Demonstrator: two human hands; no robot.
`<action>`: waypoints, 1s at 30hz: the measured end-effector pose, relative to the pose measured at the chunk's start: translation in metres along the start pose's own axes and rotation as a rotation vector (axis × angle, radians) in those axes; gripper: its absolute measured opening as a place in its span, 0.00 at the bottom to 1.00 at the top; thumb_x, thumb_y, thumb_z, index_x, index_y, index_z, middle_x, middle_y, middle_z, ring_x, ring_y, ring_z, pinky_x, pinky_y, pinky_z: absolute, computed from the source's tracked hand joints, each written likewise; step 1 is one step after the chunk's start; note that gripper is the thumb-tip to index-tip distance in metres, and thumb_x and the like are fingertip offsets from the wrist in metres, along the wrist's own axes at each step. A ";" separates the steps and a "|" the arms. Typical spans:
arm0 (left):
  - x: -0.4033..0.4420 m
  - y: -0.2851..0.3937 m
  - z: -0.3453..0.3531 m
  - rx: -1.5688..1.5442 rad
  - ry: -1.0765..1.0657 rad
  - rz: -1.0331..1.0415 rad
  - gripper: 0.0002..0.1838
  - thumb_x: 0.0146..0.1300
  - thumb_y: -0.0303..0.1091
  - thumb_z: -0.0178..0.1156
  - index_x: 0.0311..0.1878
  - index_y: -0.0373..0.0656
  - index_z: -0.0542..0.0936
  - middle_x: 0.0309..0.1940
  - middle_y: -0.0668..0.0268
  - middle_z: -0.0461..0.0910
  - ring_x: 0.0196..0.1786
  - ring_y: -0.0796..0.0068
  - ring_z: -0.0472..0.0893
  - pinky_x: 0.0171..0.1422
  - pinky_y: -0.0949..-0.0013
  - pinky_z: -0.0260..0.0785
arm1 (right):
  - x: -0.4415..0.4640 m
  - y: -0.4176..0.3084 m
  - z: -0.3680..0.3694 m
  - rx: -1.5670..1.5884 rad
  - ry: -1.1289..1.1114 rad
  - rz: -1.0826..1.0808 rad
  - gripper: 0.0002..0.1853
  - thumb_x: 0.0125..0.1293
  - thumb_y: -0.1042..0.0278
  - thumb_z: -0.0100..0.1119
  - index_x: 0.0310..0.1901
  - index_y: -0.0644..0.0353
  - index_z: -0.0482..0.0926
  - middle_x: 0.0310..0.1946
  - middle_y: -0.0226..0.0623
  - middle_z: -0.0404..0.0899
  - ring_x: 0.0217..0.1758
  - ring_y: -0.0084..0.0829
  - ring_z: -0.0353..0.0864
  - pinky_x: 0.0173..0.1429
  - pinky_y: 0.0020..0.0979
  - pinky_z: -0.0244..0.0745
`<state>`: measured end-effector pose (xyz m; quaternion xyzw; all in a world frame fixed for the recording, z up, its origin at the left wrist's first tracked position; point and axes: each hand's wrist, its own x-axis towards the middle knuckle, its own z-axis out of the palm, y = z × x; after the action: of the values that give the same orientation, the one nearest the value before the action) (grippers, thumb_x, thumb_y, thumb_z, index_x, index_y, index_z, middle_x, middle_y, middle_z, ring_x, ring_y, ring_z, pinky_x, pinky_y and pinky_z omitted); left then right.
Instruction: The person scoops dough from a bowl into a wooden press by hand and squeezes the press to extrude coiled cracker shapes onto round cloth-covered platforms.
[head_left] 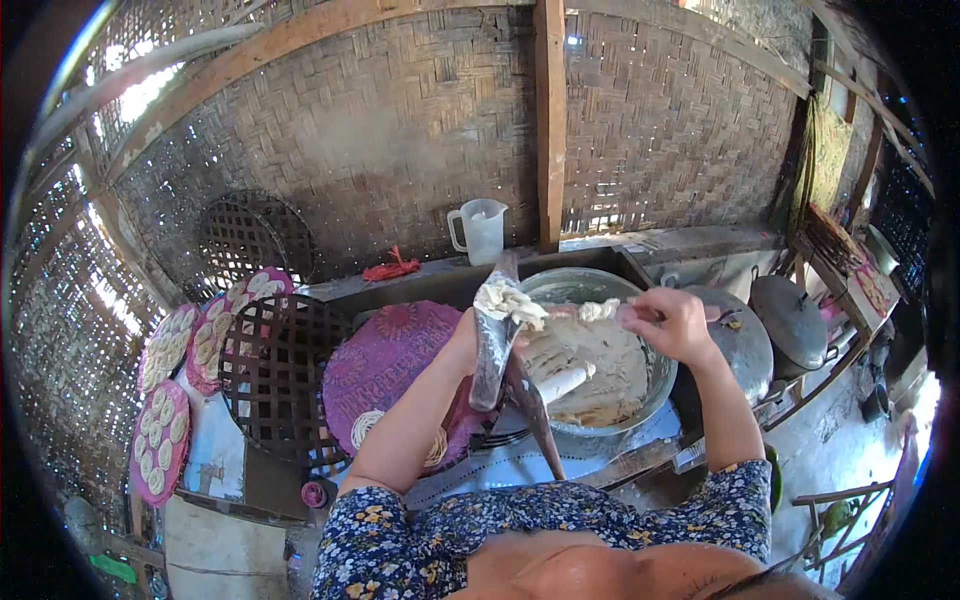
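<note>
left hand [466,345]: wooden tool [490,365] being gripped, fingers curled | right hand [672,322]: doughy stick [567,314] being pinched, nearly closed, over basin [664,388]

Woven walls [400,130], wooden post [550,120]

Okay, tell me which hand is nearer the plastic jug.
Left. The left hand is on the near side of the jug; the right hand is farther off, to its right.

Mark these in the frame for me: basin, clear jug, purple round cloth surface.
Basin [578,284]: head view, far inner wall.
Clear jug [486,240]: head view, middle of its body.
Purple round cloth surface [378,352]: head view, bare patterned part.
</note>
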<state>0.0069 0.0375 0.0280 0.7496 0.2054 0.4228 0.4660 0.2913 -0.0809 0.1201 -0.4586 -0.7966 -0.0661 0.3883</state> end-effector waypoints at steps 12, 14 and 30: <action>-0.009 0.045 0.045 0.803 -0.003 -0.297 0.23 0.53 0.49 0.59 0.49 0.45 0.76 0.43 0.56 0.79 0.46 0.57 0.78 0.49 0.62 0.69 | 0.053 -0.057 -0.045 -0.457 -0.298 -0.353 0.08 0.48 0.60 0.61 0.25 0.52 0.75 0.20 0.32 0.73 0.29 0.36 0.77 0.33 0.36 0.69; -0.008 0.060 0.050 0.794 -0.040 -0.333 0.24 0.53 0.51 0.58 0.49 0.46 0.76 0.44 0.55 0.78 0.48 0.55 0.77 0.50 0.62 0.68 | 0.055 -0.066 -0.028 -0.526 -0.341 -0.420 0.06 0.50 0.60 0.59 0.26 0.51 0.74 0.22 0.30 0.74 0.30 0.34 0.77 0.35 0.35 0.69; -0.008 0.026 0.037 0.810 -0.018 -0.352 0.22 0.54 0.48 0.58 0.49 0.47 0.77 0.44 0.59 0.79 0.47 0.61 0.78 0.51 0.65 0.68 | 0.044 -0.057 -0.049 -0.416 0.057 -0.416 0.10 0.45 0.60 0.65 0.27 0.53 0.77 0.18 0.30 0.71 0.23 0.35 0.74 0.29 0.35 0.68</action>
<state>0.0305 0.0000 0.0394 0.8290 0.4750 0.2157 0.2015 0.2619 -0.1056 0.1981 -0.3533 -0.8315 -0.3190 0.2862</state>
